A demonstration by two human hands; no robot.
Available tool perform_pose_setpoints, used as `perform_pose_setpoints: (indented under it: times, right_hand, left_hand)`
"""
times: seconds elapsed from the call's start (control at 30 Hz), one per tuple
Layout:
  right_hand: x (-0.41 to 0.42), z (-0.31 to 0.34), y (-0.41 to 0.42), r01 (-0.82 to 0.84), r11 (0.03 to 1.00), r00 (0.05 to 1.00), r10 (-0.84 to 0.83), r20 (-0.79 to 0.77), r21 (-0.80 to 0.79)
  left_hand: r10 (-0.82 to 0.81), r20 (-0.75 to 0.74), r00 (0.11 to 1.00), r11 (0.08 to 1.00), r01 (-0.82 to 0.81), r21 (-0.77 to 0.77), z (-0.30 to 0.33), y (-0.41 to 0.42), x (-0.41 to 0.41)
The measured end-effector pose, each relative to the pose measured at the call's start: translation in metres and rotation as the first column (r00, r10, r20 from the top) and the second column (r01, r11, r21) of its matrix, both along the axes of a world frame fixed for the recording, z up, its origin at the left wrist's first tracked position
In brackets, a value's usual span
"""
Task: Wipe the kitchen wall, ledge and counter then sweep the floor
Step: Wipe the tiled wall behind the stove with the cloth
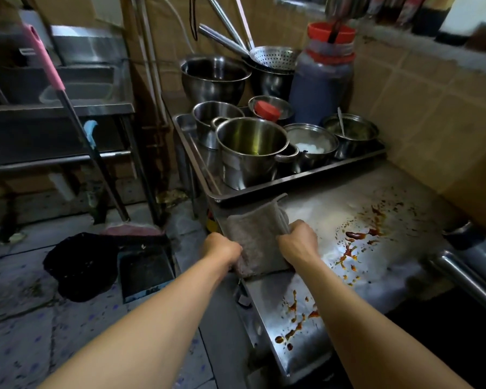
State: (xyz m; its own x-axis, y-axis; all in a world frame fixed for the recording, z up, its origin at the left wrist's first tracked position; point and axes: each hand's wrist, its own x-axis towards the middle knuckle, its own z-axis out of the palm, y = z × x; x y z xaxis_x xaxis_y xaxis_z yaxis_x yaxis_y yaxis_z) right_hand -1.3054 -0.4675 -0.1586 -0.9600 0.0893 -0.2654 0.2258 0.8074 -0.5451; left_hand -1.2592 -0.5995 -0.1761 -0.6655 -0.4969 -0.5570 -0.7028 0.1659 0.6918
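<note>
A grey cloth (257,242) is gripped at the stained steel counter (376,248) edge by the left hand (222,248) and right hand (296,240), whose curled fingertips are hidden beneath its folds.

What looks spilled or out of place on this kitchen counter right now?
Reddish-brown sauce is splattered over the steel counter: one patch right of the grey cloth, another near the front edge. Both the left hand and right hand grip the cloth, which covers neither patch.
</note>
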Motion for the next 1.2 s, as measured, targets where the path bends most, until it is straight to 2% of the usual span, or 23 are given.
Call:
perform_pose_setpoints:
  times: [0.07,0.17,0.27,0.4,0.47,0.53,0.6,0.67,0.73,0.8,0.87,0.97,1.03,1.1,1.2]
  right_hand:
    - [0.007,0.014,0.005,0.067,0.977,0.998,-0.068,0.001,-0.203]
    - [0.022,0.046,0.013,0.179,0.865,0.983,-0.170,0.062,-0.469]
    - [0.041,0.081,0.028,0.173,0.791,0.984,-0.155,0.082,-0.587]
    - [0.072,0.122,0.061,0.073,0.790,0.997,-0.042,0.065,-0.609]
    - [0.088,0.138,0.080,0.037,0.798,0.997,0.008,0.072,-0.602]
    - [0.106,0.151,0.100,0.029,0.855,0.999,-0.015,0.033,-0.519]
    - [0.121,0.163,0.119,0.038,0.929,0.998,-0.052,-0.028,-0.368]
    - [0.135,0.174,0.141,0.048,0.978,0.993,-0.068,-0.093,-0.203]
    - [0.149,0.184,0.160,0.040,0.994,0.990,-0.054,-0.132,-0.104]
    - [0.162,0.193,0.182,0.056,0.995,0.987,-0.068,-0.145,-0.082]
    - [0.178,0.201,0.205,0.081,0.986,0.983,-0.103,-0.154,-0.142]
    - [0.207,0.211,0.239,0.101,0.963,0.979,-0.141,-0.148,-0.249]
    - [0.228,0.213,0.261,0.123,0.954,0.968,-0.176,-0.178,-0.272]
    - [0.244,0.212,0.279,0.162,0.951,0.950,-0.223,-0.219,-0.263]
    - [0.273,0.213,0.311,0.239,0.940,0.916,-0.302,-0.265,-0.246]
  left_hand:
    - [0.040,-0.061,0.997,0.992,-0.032,0.121,0.013,-0.002,0.009]
    - [0.119,-0.123,0.985,0.946,-0.075,0.316,0.043,-0.005,0.024]
    - [0.150,-0.168,0.974,0.915,-0.072,0.397,0.074,-0.003,0.035]
    - [0.106,-0.258,0.960,0.935,-0.008,0.355,0.111,0.014,0.052]
    - [-0.028,-0.316,0.948,0.932,0.139,0.334,0.130,0.027,0.060]
    - [-0.212,-0.381,0.900,0.903,0.329,0.276,0.149,0.043,0.069]
    - [-0.385,-0.411,0.826,0.877,0.466,0.115,0.162,0.061,0.076]
    - [-0.515,-0.393,0.762,0.845,0.527,-0.087,0.173,0.082,0.086]
    - [-0.573,-0.374,0.730,0.813,0.563,-0.148,0.181,0.100,0.092]
    - [-0.631,-0.359,0.688,0.765,0.628,-0.144,0.190,0.116,0.097]
    - [-0.681,-0.356,0.640,0.714,0.687,-0.132,0.200,0.132,0.104]
    - [-0.684,-0.432,0.588,0.676,0.734,-0.070,0.213,0.163,0.120]
    - [-0.644,-0.492,0.585,0.661,0.750,0.026,0.217,0.192,0.134]
    - [-0.582,-0.526,0.620,0.651,0.743,0.154,0.218,0.217,0.148]
    - [-0.573,-0.502,0.648,0.587,0.752,0.300,0.218,0.259,0.179]
